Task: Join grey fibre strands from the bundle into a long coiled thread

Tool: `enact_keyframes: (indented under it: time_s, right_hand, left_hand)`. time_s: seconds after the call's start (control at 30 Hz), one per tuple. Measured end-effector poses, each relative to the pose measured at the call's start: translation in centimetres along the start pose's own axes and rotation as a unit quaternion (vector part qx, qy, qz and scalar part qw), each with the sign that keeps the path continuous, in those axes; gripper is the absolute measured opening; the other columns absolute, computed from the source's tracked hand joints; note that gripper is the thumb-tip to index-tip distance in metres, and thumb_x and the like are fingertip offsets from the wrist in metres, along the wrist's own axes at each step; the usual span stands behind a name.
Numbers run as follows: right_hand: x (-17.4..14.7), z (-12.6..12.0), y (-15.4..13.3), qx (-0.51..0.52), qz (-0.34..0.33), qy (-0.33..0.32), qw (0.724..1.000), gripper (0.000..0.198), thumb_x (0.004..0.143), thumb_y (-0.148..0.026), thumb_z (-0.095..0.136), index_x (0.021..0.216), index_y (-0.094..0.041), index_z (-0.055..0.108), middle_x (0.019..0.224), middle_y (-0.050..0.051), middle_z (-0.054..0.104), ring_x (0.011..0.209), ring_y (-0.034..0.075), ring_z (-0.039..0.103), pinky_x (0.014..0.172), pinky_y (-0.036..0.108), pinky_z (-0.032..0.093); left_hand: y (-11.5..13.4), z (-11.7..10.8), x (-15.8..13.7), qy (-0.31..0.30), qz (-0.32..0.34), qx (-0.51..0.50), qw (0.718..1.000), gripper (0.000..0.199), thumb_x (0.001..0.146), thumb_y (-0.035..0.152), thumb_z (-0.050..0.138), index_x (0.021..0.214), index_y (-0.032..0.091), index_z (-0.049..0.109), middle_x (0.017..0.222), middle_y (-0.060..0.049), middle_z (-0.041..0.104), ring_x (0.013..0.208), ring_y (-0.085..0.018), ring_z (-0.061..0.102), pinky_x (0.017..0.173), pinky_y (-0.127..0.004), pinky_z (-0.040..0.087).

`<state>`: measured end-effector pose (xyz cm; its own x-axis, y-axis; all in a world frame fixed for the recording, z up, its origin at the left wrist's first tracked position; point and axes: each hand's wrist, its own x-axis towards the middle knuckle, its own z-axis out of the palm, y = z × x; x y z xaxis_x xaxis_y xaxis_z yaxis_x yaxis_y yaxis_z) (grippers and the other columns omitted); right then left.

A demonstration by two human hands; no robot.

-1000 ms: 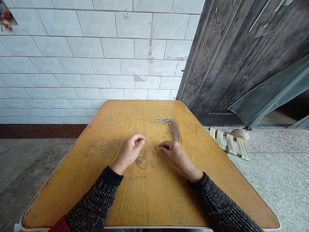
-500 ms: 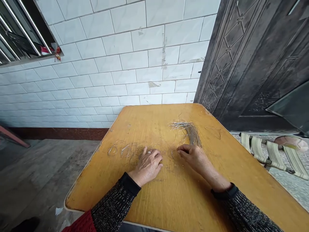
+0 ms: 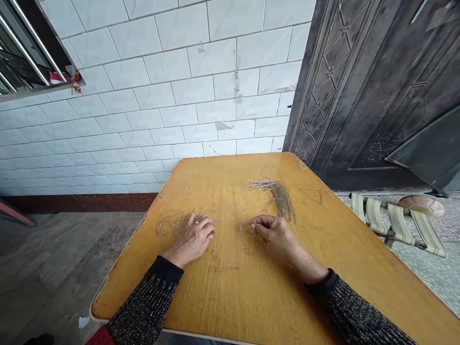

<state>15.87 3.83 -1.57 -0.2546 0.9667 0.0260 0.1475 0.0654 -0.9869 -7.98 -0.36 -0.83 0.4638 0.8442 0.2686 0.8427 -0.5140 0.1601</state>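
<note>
My left hand (image 3: pixel 194 237) rests low over the left side of the table, its fingers loosely bent and a little apart. Beneath and beside its fingertips lie several loops of thin wire (image 3: pixel 163 227), partly covered by the hand. My right hand (image 3: pixel 275 232) is closed in a pinch near the table's middle. A fine wire (image 3: pixel 241 228) shows faintly at its fingertips. Just beyond that hand lies a bent bundle of thin metal wires (image 3: pixel 282 197), its loose ends spread toward the left.
The wooden table (image 3: pixel 223 287) meets a white tiled wall (image 3: pixel 194 91). A single bent wire (image 3: pixel 316 192) lies right of the bundle. Beyond the table's right edge are a dark carved door (image 3: pixel 345 110) and a striped-strap seat (image 3: pixel 398 220). A barred window (image 3: pixel 32 43) is upper left.
My left hand has shifted left over the wire loops, away from my right hand. My right hand keeps its pinch near the same spot. The whole view has shifted slightly.
</note>
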Motion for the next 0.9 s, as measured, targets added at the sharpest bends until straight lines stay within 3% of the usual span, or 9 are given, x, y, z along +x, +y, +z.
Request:
enact_keyframes:
  time_s: [0.2, 0.27, 0.37, 0.43, 0.5, 0.63, 0.73, 0.83, 0.9]
  right_hand:
    - [0.1, 1.1, 0.5, 0.03, 0.009, -0.021, 0.999, 0.022, 0.062, -0.036, 0.059, 0.066, -0.014, 0.06, 0.048, -0.005, 0.045, 0.04, 0.006, 0.035, 0.04, 0.02, 0.026]
    - [0.3, 1.7, 0.7, 0.042, 0.009, -0.025, 0.999, 0.022, 0.062, -0.036, 0.059, 0.065, -0.015, 0.059, 0.048, -0.005, 0.046, 0.039, 0.006, 0.035, 0.039, 0.019, 0.026]
    - [0.7, 2.7, 0.9, 0.049, 0.003, -0.038, 0.998, 0.022, 0.065, -0.038, 0.057, 0.066, -0.015, 0.057, 0.05, -0.005, 0.046, 0.038, 0.006, 0.034, 0.038, 0.019, 0.026]
    - [1.0, 3.2, 1.0, 0.003, -0.006, -0.042, 0.999, 0.021, 0.069, -0.036, 0.053, 0.068, -0.015, 0.058, 0.05, -0.004, 0.047, 0.039, 0.006, 0.036, 0.039, 0.02, 0.028]
    - [1.2, 3.3, 1.1, -0.102, -0.033, -0.033, 0.994, 0.019, 0.073, -0.031, 0.049, 0.069, -0.016, 0.06, 0.051, -0.003, 0.05, 0.043, 0.008, 0.042, 0.043, 0.02, 0.031]
    - [1.3, 3.2, 1.0, -0.333, -0.112, -0.01, 0.936, 0.02, 0.079, -0.025, 0.047, 0.074, -0.017, 0.065, 0.069, 0.004, 0.065, 0.063, 0.014, 0.056, 0.058, 0.023, 0.036]
    - [1.2, 3.2, 0.4, -0.417, -0.126, -0.013, 0.9, 0.022, 0.083, -0.024, 0.044, 0.082, -0.018, 0.065, 0.084, 0.008, 0.068, 0.078, 0.018, 0.06, 0.064, 0.024, 0.037]
    - [1.0, 3.2, -0.4, -0.431, -0.125, 0.009, 0.894, 0.023, 0.084, -0.02, 0.043, 0.082, -0.017, 0.066, 0.086, 0.01, 0.068, 0.079, 0.018, 0.061, 0.064, 0.023, 0.037]
    - [1.0, 2.9, -0.9, -0.433, -0.123, 0.033, 0.892, 0.022, 0.083, -0.021, 0.044, 0.081, -0.018, 0.066, 0.085, 0.008, 0.068, 0.078, 0.016, 0.062, 0.063, 0.022, 0.037]
  left_hand:
    - [-0.9, -0.6, -0.2, 0.031, 0.004, -0.003, 1.0, 0.018, 0.083, 0.017, 0.045, 0.094, 0.022, 0.057, 0.108, -0.004, 0.064, 0.121, -0.025, 0.043, 0.101, -0.059, 0.013]
    - [-1.1, -1.0, -0.1, 0.093, -0.015, -0.024, 0.995, 0.018, 0.085, 0.022, 0.043, 0.093, 0.022, 0.059, 0.107, -0.004, 0.065, 0.117, -0.024, 0.048, 0.101, -0.058, 0.017]
    - [-1.8, -1.9, -0.1, 0.259, -0.088, -0.063, 0.96, 0.026, 0.088, 0.024, 0.035, 0.084, 0.02, 0.061, 0.096, -0.006, 0.068, 0.103, -0.02, 0.057, 0.098, -0.048, 0.03]
    - [-2.3, -2.4, -0.2, 0.346, -0.134, -0.094, 0.924, 0.029, 0.088, 0.027, 0.034, 0.081, 0.018, 0.061, 0.089, -0.007, 0.068, 0.095, -0.019, 0.06, 0.089, -0.04, 0.042]
    - [-2.8, -2.6, -0.4, 0.382, -0.176, -0.116, 0.9, 0.031, 0.088, 0.029, 0.034, 0.079, 0.017, 0.061, 0.087, -0.008, 0.068, 0.09, -0.019, 0.062, 0.083, -0.036, 0.046]
    - [-2.9, -2.2, -0.6, 0.369, -0.196, -0.13, 0.899, 0.032, 0.088, 0.03, 0.034, 0.077, 0.017, 0.061, 0.085, -0.008, 0.067, 0.086, -0.019, 0.062, 0.08, -0.034, 0.047]
    - [-1.9, -1.9, -0.3, 0.345, -0.174, -0.128, 0.913, 0.031, 0.088, 0.029, 0.034, 0.076, 0.017, 0.06, 0.082, -0.008, 0.067, 0.084, -0.02, 0.062, 0.078, -0.034, 0.047]
    - [0.2, -1.8, 0.8, 0.324, -0.111, -0.124, 0.931, 0.027, 0.088, 0.024, 0.036, 0.078, 0.018, 0.06, 0.081, -0.006, 0.066, 0.084, -0.019, 0.061, 0.078, -0.034, 0.047]
    - [2.2, -1.5, 2.0, 0.301, -0.025, -0.112, 0.947, 0.024, 0.086, 0.021, 0.037, 0.076, 0.018, 0.058, 0.077, -0.004, 0.065, 0.081, -0.018, 0.06, 0.083, -0.036, 0.044]
